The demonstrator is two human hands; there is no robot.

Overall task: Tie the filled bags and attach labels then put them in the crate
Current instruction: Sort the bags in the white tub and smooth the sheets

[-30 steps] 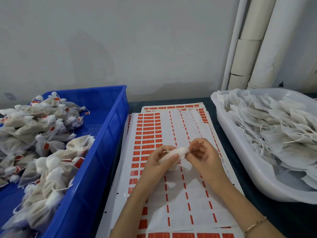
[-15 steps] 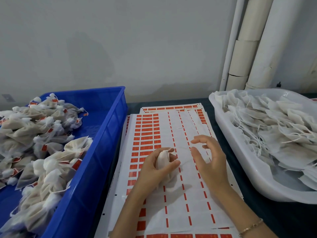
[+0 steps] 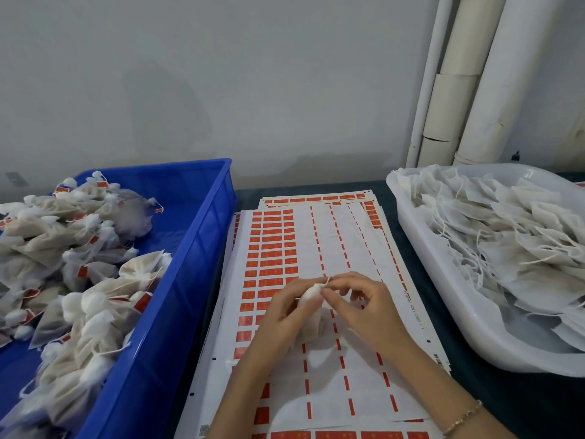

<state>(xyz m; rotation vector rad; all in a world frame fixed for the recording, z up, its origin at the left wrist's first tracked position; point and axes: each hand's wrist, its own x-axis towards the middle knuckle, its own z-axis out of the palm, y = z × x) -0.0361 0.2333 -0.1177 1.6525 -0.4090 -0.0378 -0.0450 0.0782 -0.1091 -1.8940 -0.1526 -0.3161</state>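
Head view looks down on my left hand (image 3: pixel 281 312), its fingers curled round a small white filled bag (image 3: pixel 311 301) and holding it just above the label sheets (image 3: pixel 316 236). My right hand (image 3: pixel 367 308) meets it from the other side, thumb and forefinger pinching the bag's gathered top while the other fingers hang loosely bent. The sheets lie on the dark counter (image 3: pixel 474 391), with red labels in their left columns. To my left stands the blue crate (image 3: pixel 202 236), heaped with tied bags (image 3: pixel 79 264) that carry red labels. To my right is a white tub (image 3: pixel 443 296) full of untied bags (image 3: pixel 506 232) with loose strings. A thin bracelet (image 3: pixel 462 418) circles my right wrist.
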